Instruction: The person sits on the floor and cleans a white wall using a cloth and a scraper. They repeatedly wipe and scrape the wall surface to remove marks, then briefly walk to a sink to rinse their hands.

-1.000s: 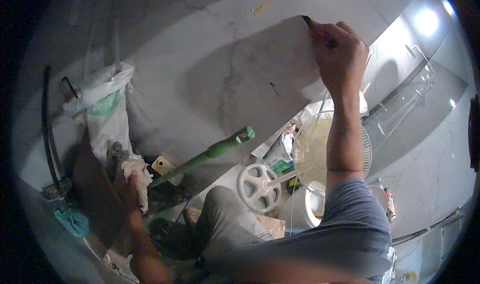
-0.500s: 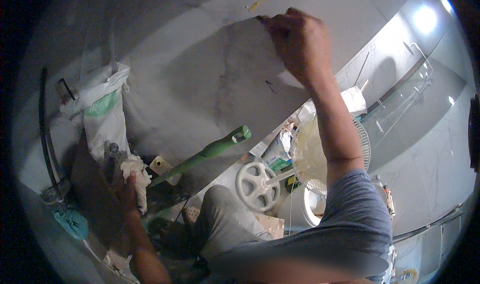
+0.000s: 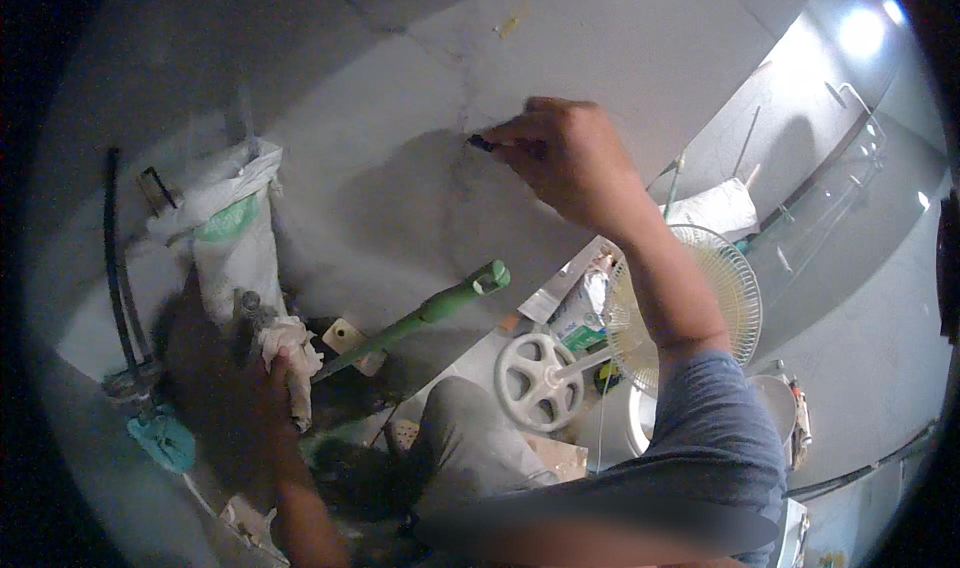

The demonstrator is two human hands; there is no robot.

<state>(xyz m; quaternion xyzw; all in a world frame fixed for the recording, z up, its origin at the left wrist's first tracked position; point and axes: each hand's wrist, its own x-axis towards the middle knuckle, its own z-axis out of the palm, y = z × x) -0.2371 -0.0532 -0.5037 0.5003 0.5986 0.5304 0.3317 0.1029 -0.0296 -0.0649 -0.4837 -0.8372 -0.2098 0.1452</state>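
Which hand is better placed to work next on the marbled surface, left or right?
Probably the right hand: it pinches a small dark object close to the marbled surface. The left hand is lower and farther left, at a crumpled whitish bundle.

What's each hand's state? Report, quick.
Left hand: against the crumpled whitish wad; whether closed cannot be told.
Right hand: closed, pinching a small dark object.

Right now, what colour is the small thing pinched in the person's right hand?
The small thing in the right hand looks black; the head view shows it best.
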